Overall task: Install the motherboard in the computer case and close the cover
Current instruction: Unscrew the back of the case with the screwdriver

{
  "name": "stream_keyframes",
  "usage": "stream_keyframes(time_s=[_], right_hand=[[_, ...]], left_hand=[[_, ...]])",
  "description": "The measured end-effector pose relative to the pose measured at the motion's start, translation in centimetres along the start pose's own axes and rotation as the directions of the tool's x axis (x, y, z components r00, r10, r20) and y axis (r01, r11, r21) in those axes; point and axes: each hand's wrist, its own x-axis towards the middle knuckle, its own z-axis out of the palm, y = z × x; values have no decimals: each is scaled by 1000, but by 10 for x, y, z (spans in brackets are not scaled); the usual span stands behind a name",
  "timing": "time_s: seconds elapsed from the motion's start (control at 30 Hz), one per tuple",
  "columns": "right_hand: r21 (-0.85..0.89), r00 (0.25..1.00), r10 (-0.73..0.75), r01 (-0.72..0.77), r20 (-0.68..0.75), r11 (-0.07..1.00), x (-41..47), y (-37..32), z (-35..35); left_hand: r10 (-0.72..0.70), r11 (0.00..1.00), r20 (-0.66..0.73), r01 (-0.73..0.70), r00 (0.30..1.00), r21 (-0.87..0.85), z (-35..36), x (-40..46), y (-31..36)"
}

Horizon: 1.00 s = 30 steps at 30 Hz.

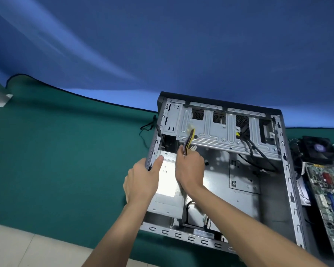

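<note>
right now the computer case (289, 182) lies on its side, cover off, on the green surface (56, 160). the left hand (143, 180) grips the case's left wall, thumb hooked over the rim beside the silver power supply (167, 191). the right hand (190, 168) reaches inside with fingers curled round a bundle of coloured cables (188, 143) and holds them up in front of the drive cage (216, 130). the motherboard (328, 197) lies outside, just right of the case, near a black fan (319, 148).
</note>
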Motion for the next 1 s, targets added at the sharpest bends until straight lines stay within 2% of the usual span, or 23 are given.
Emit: stream_keyframes(time_s=[0.1, 0.27, 0.33, 0.43, 0.63, 0.8, 1.0], right_hand=[[-38, 999, -22, 24, 37, 999, 3, -7, 7], [15, 999, 31, -31, -13, 999, 5, -3, 8], [-54, 993, 1, 5, 119, 999, 13, -1, 0], [-148, 945, 30, 20, 326, 989, 18, 5, -12], [-196, 893, 94, -7, 440, 980, -11, 25, -21], [-243, 884, 99, 18, 458, 970, -5, 22, -21], [-235, 917, 110, -18, 384, 972, -11, 15, -19]], left_hand=[[27, 999, -16, -26, 1000, 21, -1, -4, 1], [20, 988, 9, -21, 1000, 156, 0, -7, 8], [21, 984, -5, -20, 1000, 177, 1, -7, 9], [11, 983, -22, -7, 1000, 186, 1, -9, 8], [-22, 976, -48, 32, 999, 215, 2, -7, 13], [-12, 978, -57, 24, 998, 209, 3, -5, 13], [5, 978, -65, 9, 998, 209, 2, -7, 15]])
